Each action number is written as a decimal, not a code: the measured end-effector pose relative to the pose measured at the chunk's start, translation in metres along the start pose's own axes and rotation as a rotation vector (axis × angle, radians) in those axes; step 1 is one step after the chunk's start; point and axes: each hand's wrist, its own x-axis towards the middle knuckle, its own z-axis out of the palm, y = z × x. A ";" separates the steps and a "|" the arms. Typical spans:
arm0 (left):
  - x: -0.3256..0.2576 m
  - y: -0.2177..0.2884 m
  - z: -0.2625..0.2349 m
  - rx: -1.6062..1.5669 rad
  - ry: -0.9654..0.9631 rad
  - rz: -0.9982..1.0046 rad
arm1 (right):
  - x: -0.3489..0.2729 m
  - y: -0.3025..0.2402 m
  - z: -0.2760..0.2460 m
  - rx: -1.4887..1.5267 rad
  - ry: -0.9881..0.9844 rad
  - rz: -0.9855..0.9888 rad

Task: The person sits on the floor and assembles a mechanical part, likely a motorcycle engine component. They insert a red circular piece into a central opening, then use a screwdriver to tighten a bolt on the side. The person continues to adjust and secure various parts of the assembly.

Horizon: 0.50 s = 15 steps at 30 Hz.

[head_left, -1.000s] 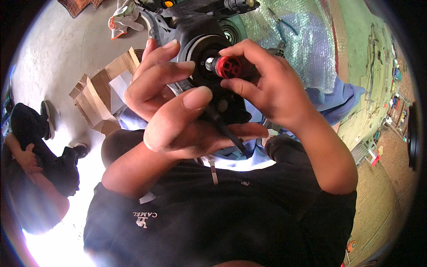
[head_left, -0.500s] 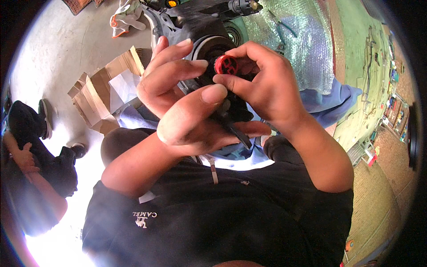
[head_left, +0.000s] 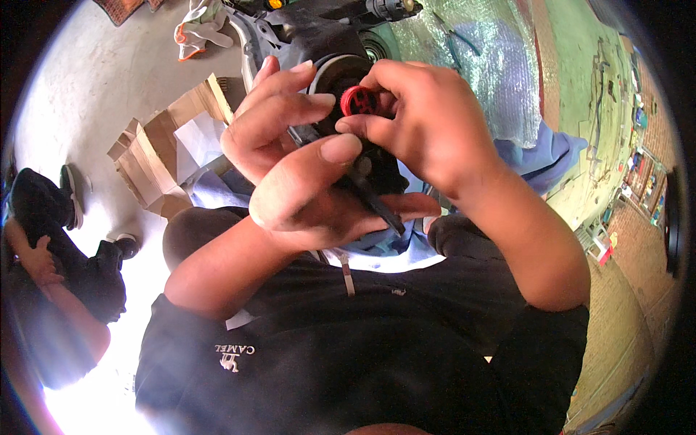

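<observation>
My left hand (head_left: 301,167) cradles a round black mechanical part (head_left: 341,76) close to the camera, fingers wrapped around its left side and thumb across the front. A thin black cable or rod (head_left: 373,203) runs down from the part over my left palm. My right hand (head_left: 428,123) pinches a small red round piece (head_left: 359,101) set in the face of the black part, thumb and forefinger closed on it. Most of the black part is hidden behind both hands.
Torn cardboard boxes (head_left: 156,163) lie on the grey floor at the left. A larger black machine (head_left: 304,29) stands at the top, with a work glove (head_left: 199,25) beside it. Silver bubble foil (head_left: 478,65) and blue cloth (head_left: 544,156) lie on the right. Another person (head_left: 54,254) sits at far left.
Both hands and the black part have shifted slightly up and right. My right fingers have closed further over the red piece, covering more of it.
</observation>
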 end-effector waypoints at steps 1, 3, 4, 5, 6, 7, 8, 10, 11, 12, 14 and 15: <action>0.000 0.000 0.001 0.019 0.000 0.006 | -0.001 -0.001 -0.002 -0.044 -0.013 -0.015; -0.001 0.001 0.003 0.017 0.010 0.002 | -0.003 -0.001 -0.004 -0.135 -0.040 -0.049; -0.001 0.002 0.004 0.017 0.014 0.000 | -0.003 -0.001 -0.004 -0.164 -0.030 -0.086; 0.000 0.002 0.004 0.011 0.003 0.000 | -0.003 0.000 -0.004 -0.192 -0.019 -0.123; 0.001 0.001 0.006 0.001 0.009 0.005 | -0.003 0.000 -0.003 -0.220 -0.006 -0.162; 0.001 0.001 0.006 -0.008 0.015 0.010 | -0.002 0.001 -0.002 -0.229 0.005 -0.157; 0.002 0.001 0.009 -0.020 0.037 0.015 | 0.000 0.002 0.000 -0.237 0.014 -0.152; 0.003 0.001 0.009 -0.010 0.018 0.028 | 0.000 0.003 0.003 -0.267 0.022 -0.141; 0.003 0.001 0.009 -0.012 0.027 0.027 | 0.000 0.003 0.004 -0.288 0.022 -0.135; 0.003 0.001 0.009 -0.029 0.020 0.031 | 0.001 0.003 0.005 -0.308 0.023 -0.130; 0.003 0.000 0.008 -0.037 0.025 0.046 | 0.001 0.003 0.005 -0.285 0.017 -0.130; 0.003 -0.002 0.010 -0.029 0.036 0.058 | 0.002 0.003 0.004 -0.275 0.010 -0.123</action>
